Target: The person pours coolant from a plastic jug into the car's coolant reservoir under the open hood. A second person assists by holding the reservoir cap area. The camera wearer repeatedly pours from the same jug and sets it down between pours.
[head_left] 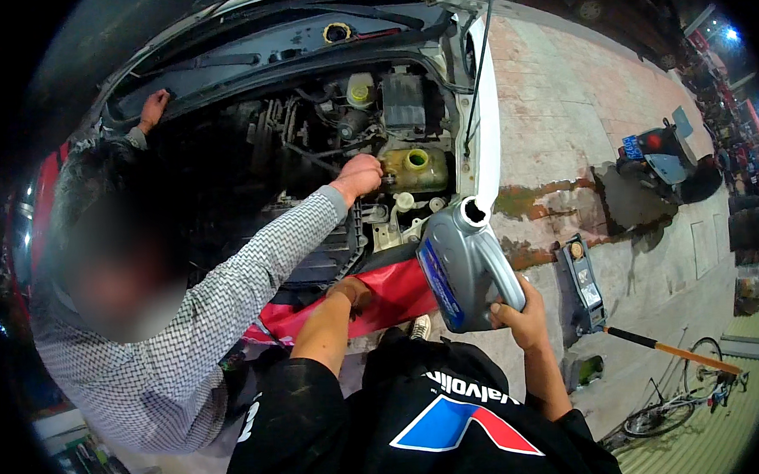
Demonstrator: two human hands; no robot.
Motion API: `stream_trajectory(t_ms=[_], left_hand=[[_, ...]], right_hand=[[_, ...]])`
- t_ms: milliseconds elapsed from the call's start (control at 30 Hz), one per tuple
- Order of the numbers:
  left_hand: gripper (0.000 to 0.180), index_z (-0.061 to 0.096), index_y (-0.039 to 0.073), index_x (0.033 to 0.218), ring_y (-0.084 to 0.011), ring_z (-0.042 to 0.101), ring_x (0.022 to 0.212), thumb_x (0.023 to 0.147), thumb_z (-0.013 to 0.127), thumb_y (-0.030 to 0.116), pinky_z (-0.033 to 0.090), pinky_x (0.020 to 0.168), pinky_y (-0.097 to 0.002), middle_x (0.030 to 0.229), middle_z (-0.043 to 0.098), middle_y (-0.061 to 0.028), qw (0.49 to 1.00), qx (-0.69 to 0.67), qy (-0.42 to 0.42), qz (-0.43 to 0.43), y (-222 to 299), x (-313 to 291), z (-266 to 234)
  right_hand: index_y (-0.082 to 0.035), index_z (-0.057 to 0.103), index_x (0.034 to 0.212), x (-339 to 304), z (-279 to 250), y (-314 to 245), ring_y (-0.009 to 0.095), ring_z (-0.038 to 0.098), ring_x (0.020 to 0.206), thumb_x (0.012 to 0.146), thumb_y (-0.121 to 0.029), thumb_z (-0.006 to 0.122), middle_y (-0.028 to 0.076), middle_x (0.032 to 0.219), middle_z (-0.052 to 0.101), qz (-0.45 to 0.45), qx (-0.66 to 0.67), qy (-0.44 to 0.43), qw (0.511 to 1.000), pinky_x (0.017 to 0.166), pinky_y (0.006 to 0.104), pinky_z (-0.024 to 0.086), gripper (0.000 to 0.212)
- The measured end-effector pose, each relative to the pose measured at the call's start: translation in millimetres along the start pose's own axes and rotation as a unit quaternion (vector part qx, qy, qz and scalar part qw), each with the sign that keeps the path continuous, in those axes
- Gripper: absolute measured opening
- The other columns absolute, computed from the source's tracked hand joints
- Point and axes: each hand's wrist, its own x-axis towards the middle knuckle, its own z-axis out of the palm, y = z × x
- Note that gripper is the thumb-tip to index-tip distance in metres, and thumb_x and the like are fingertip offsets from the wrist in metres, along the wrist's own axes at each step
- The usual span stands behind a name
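Observation:
My right hand [523, 314] grips the handle of a grey plastic jug [465, 271], which stands upright with its mouth uncapped. Against the red cloth [395, 296] on the car's front edge rests my left hand [354, 295], its fingers in shadow. Ahead of the jug, in the engine bay, sits a yellowish translucent tank [404, 177] with an open filler neck [417, 159]. A co-worker's hand [361, 177] touches the left side of that tank. The same person's other hand [155, 109] is at the far left of the bay.
A co-worker in a patterned sleeve [265, 260] leans in at left. A thin prop rod [480, 77] rises beside the white fender [486, 120]. A yellow ring-shaped part [337, 33] lies on the cowl. At right are a floor jack [582, 282], a scooter [660, 155] and a bicycle [663, 407].

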Motion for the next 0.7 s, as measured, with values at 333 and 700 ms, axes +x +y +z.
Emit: stream_trajectory(t_ms=[333, 700], left_hand=[[0.015, 0.072, 0.007, 0.07, -0.0315, 0.065, 0.072, 0.077, 0.062, 0.016, 0.054, 0.067, -0.0478, 0.081, 0.069, -0.0138, 0.966, -0.174, -0.093, -0.169, 15.3, 1.6, 17.3], [0.02, 0.075, 0.006, 0.079, -0.0276, 0.069, 0.069, 0.081, 0.061, 0.02, 0.057, 0.065, -0.044, 0.082, 0.073, -0.0126, 0.677, -0.482, -0.421, -0.364, 188.6, -111.2, 38.5]], right_hand=[[0.003, 0.058, 0.12, 1.1, 2.6, -1.5, 0.012, 0.061, 0.059, 0.074, -0.01, 0.073, 0.004, 0.076, 0.06, -0.002, 0.024, 0.0, 1.0, 0.053, 0.0282, 0.05, 0.05], [0.004, 0.058, 0.121, 1.7, 2.4, -2.5, 0.012, 0.06, 0.059, 0.074, -0.01, 0.072, 0.003, 0.073, 0.059, -0.004, 0.026, -0.003, 1.0, 0.052, 0.0283, 0.048, 0.051]])
